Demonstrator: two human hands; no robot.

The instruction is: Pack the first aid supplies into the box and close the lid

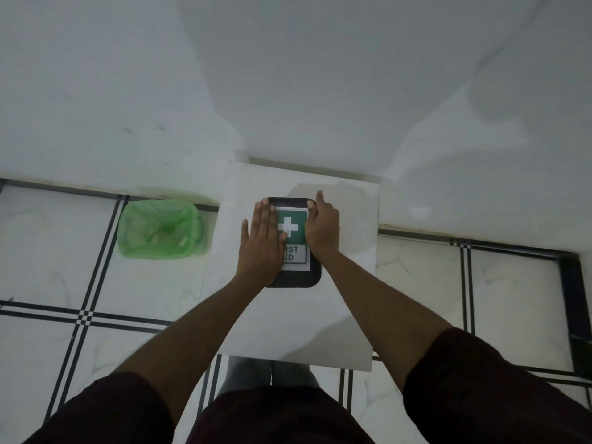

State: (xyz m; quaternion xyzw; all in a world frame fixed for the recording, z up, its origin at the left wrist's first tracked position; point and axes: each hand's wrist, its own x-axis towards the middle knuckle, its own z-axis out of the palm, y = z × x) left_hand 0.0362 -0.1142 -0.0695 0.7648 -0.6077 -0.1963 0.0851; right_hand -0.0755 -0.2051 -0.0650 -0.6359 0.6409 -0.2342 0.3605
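Lid [315,277] down, the dark box with its green-cross first aid label [296,225] sits near the middle of a small white table [288,322]. Left hand [261,243] lies flat and spread on the lid; right hand [322,230] curls its fingers over the box's far right edge, gripping it. A green-lined bin [160,229] stands on the tiled floor [48,257] to the left.

white table [336,315], black box [312,282] on it
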